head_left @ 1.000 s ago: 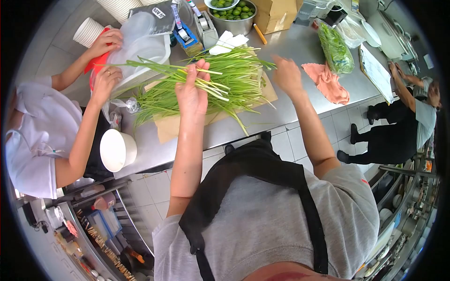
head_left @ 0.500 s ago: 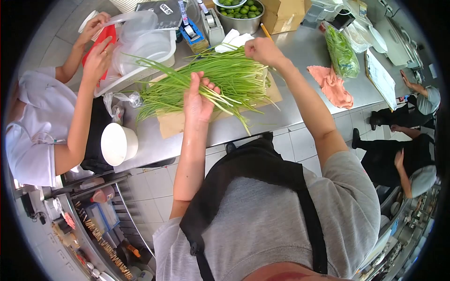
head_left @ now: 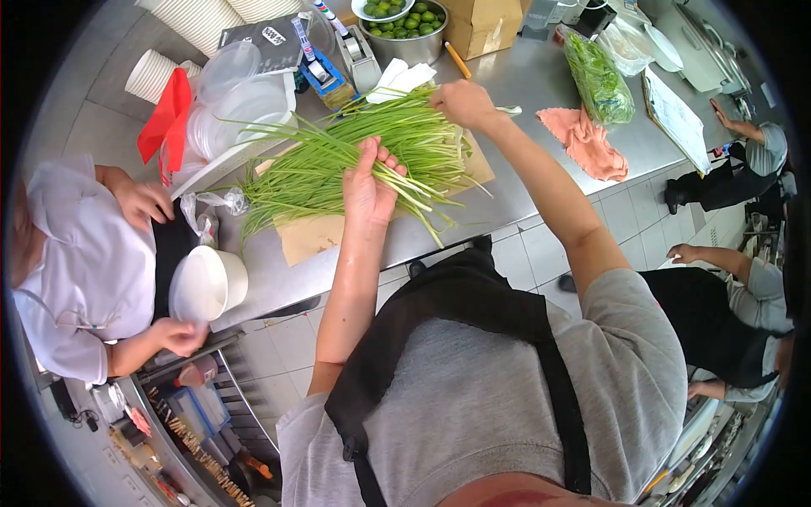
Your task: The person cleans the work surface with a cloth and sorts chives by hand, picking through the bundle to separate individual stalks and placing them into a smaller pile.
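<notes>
My left hand [head_left: 372,184] is closed round a small bunch of long green chives [head_left: 416,200], pale ends pointing down to the right. Beneath and behind it a large pile of the same chives [head_left: 355,156] lies on brown paper [head_left: 311,240] on the steel table. At the pile's upper right, my right hand [head_left: 466,105] is closed, its fingertips pinched at the chives there. Its palm side is hidden from me. A white object with a green tint [head_left: 509,110] shows just beyond that hand; whether it is held, I cannot tell.
On my left a co-worker's hand [head_left: 179,336] is beside a white tub [head_left: 221,283] and a blurred clear lid. Plastic lids, tape dispensers [head_left: 359,63] and a pot of limes [head_left: 414,38] line the back. An orange cloth [head_left: 587,145] and bagged greens [head_left: 601,84] lie right.
The co-worker's hands have left the red item and lids and come down beside the white tub. My hands stay at the chives, the right one slightly lower. People at far right have shifted.
</notes>
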`<state>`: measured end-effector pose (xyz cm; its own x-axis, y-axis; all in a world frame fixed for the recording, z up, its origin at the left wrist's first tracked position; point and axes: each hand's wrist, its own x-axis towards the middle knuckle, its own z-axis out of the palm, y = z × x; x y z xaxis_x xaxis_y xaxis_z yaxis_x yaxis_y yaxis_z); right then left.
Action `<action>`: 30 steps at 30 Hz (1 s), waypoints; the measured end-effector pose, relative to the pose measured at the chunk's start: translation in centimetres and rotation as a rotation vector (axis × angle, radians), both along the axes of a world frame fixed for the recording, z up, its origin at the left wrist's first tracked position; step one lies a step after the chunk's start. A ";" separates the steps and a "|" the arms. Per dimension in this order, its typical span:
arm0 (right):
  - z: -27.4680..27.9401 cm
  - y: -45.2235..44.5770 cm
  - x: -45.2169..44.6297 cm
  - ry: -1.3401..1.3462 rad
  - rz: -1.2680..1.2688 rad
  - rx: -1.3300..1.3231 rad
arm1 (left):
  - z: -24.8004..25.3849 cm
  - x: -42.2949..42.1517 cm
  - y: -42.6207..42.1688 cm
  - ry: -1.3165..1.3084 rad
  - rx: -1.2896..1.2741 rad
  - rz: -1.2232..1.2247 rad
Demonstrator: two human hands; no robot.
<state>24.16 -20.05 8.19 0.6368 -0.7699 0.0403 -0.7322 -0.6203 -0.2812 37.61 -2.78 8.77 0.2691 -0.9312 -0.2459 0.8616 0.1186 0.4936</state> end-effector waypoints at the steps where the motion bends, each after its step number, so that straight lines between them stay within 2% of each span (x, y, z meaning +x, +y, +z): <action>1: 0.0 0.3 0.0 -0.033 0.067 -0.053 | 0.0 0.0 0.0 -0.001 0.001 -0.002; 2: 0.2 0.4 0.0 -0.066 0.135 -0.105 | -0.1 0.0 -0.1 0.009 -0.002 -0.007; 5: 0.6 0.4 0.4 -0.131 0.126 -0.206 | 0.0 -0.2 -0.1 0.004 0.005 -0.006; 9: 5.6 -0.5 -0.9 -0.331 0.107 -0.099 | 0.4 -0.3 -0.3 -0.067 0.044 0.050; 11: 7.7 0.2 -2.1 -0.906 0.109 0.403 | 0.5 -0.1 -0.4 -0.076 0.030 0.014; 12: 8.3 1.0 -2.5 -0.990 0.108 0.509 | 0.6 0.0 -0.5 -0.087 0.017 -0.022; 13: 7.8 1.8 -2.6 -0.985 0.111 0.509 | 0.9 -0.1 -0.7 -0.083 0.015 -0.019; 15: 5.7 3.4 -2.7 -0.750 0.162 0.402 | 1.6 -0.8 -1.3 -0.156 -0.007 -0.062; 18: 5.0 6.3 -2.5 -0.637 0.070 0.489 | 2.1 -1.8 -2.2 -0.236 0.044 -0.046; 22: 4.9 7.4 -2.9 -0.700 0.085 0.579 | 1.7 -2.4 -2.7 -0.289 0.056 -0.022; 24: 4.7 7.6 -3.1 -0.897 0.085 0.902 | 1.7 -2.6 -2.7 -0.286 0.053 0.010; 28: 4.6 8.1 -3.2 -0.875 0.005 0.946 | 1.3 -2.6 -2.9 -0.269 0.013 -0.015; 30: 4.7 8.0 -3.1 -0.924 -0.010 1.053 | 1.2 -2.4 -2.9 -0.267 -0.002 -0.010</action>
<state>21.02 -12.00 12.89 0.6918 -0.7051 -0.1559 -0.0329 0.1849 -0.9822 35.18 -5.73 9.93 0.3147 -0.9346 -0.1658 0.7018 0.1115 0.7036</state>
